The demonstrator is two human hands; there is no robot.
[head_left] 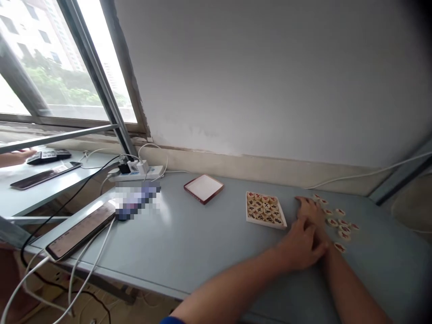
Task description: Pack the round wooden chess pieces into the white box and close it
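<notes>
Tray (266,224) of sixteen pieces (265,208), left hand (301,246) on right hand (310,210)

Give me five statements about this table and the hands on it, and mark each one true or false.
1. The box of chess pieces sits between the lid and the loose pieces. True.
2. The left hand holds a phone. False: it rests over the right hand.
3. The loose pieces lie on the table just right of the right hand. True.
4. The lid covers the box. False: it lies apart on the table, left of the box.
5. Nothing is plugged into the power strip. False: several plugs sit in it.
</notes>
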